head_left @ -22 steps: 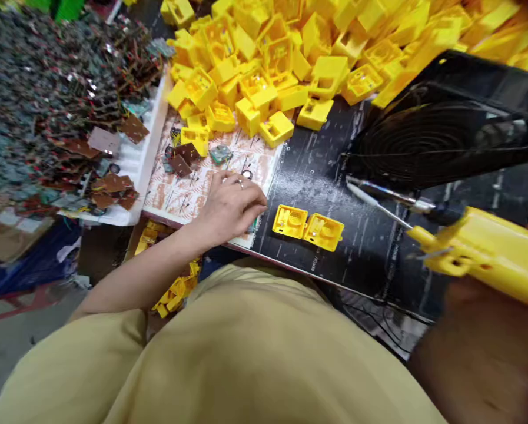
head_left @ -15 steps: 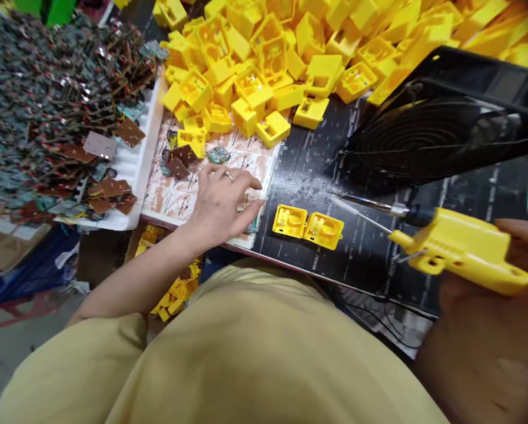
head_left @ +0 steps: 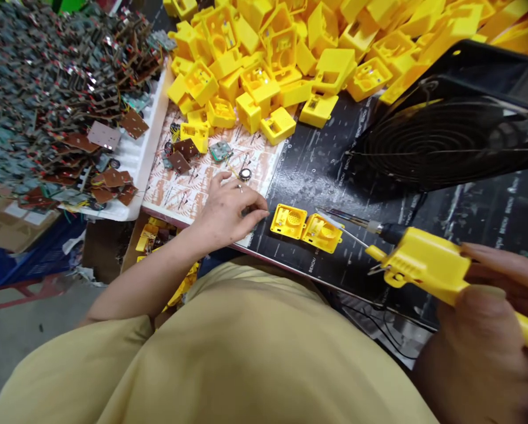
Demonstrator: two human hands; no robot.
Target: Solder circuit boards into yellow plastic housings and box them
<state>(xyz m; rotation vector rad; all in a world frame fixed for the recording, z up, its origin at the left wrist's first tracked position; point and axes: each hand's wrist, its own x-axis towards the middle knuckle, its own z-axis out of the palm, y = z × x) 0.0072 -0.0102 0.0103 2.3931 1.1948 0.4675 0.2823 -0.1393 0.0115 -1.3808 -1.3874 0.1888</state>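
My left hand point(head_left: 228, 209) rests on the patterned mat point(head_left: 179, 191), its fingertips pinched together right beside the left edge of an open two-part yellow plastic case point(head_left: 305, 227). I cannot see whether anything sits between the fingertips. My right hand point(head_left: 480, 335) grips a yellow soldering gun point(head_left: 422, 265) at the lower right. Its thin metal tip point(head_left: 334, 219) hovers just over the right half of the case, which lies on the black work mat point(head_left: 316, 176).
A big heap of yellow plastic housings point(head_left: 290, 47) fills the back of the bench. A black fan point(head_left: 444, 135) stands at the right. On the left, a white tray point(head_left: 135, 159) holds several small circuit boards point(head_left: 47, 88). A few boards and a round disc point(head_left: 245, 174) lie on the patterned mat.
The soldering gun has swung left and down, bringing its tip over the yellow case. My left hand slid slightly right and its fingers closed beside the case.
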